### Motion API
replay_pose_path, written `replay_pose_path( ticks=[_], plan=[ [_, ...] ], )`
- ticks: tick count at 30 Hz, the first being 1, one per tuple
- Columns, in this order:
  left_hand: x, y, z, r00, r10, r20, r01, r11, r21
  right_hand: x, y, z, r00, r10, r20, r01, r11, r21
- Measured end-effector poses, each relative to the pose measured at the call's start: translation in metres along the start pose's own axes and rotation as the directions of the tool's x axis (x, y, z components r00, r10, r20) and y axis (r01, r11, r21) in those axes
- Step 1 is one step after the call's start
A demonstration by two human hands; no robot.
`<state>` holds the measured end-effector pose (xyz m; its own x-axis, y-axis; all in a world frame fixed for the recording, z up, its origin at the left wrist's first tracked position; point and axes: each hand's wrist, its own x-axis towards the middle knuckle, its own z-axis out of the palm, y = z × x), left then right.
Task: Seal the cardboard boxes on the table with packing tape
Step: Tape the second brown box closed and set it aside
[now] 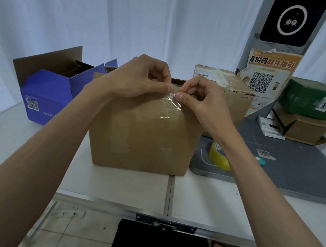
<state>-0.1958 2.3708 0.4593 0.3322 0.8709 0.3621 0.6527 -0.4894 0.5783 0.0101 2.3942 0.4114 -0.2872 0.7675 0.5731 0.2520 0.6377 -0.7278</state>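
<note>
A brown cardboard box stands in the middle of a white table. Both hands meet at its top near edge: the left hand and right hand each pinch a strip of clear packing tape running down the box's near face. A yellow tape roll lies just right of the box, and an open blue box sits far left.

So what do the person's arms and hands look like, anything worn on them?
Both arms are bare as far as the view shows: no sleeves, gloves, watch, rings or bands on the left hand or right hand. Fingers are uncovered, with short nails.
</note>
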Motion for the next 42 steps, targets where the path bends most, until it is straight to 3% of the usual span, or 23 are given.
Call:
replay_pose_path(
  ticks=[12, 29, 34, 40, 42],
  plan=[
    [0.002, -0.003, 0.004, 0.998, 0.011, -0.058, -0.010, 1.000, 0.022, -0.001, -0.007, 0.004, 0.994, -0.087, -0.061, 0.072, 0.975, -0.212],
    [0.003, -0.004, 0.016, 0.982, 0.005, -0.187, -0.002, 1.000, 0.020, 0.002, -0.013, 0.007, 0.993, -0.090, -0.071, 0.060, 0.936, -0.348],
    [0.002, -0.002, 0.019, 0.979, 0.007, -0.201, -0.005, 1.000, 0.009, 0.011, -0.015, -0.005, 0.996, 0.068, -0.057, -0.083, 0.941, -0.327],
    [0.000, 0.000, 0.015, 0.982, 0.012, -0.188, -0.014, 1.000, -0.010, 0.017, -0.013, -0.001, 0.979, 0.179, -0.096, -0.188, 0.978, -0.093],
    [0.000, -0.001, 0.016, 0.979, -0.002, -0.202, 0.002, 1.000, -0.001, 0.019, -0.012, 0.000, 0.980, 0.183, -0.083, -0.190, 0.978, -0.088]
  ],
)
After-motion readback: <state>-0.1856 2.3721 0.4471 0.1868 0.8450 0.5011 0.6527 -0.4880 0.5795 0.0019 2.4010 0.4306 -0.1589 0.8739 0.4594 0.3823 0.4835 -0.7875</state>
